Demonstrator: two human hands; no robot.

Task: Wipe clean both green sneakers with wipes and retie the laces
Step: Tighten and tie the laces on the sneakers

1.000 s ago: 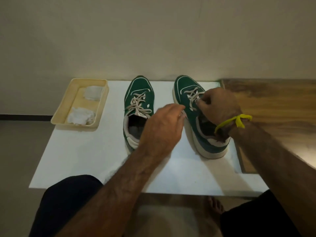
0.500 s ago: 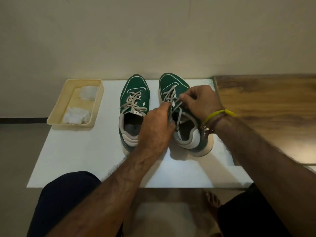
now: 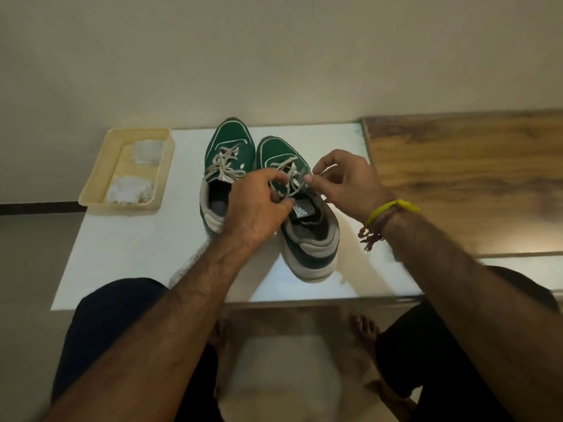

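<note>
At frame centre, both hands (image 3: 259,208) (image 3: 347,181) pinch the right sneaker's (image 3: 304,226) laces (image 3: 289,181); slack could let the knot slip loose.

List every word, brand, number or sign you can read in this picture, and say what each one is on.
No text here can be read.
Round label on the tongue of the right sneaker: a printed mark shows, too small and blurred to read.
Small tag on the tongue of the left sneaker: too blurred to tell if it bears print.
Tray, wipes, white table: no lettering seen.
</note>
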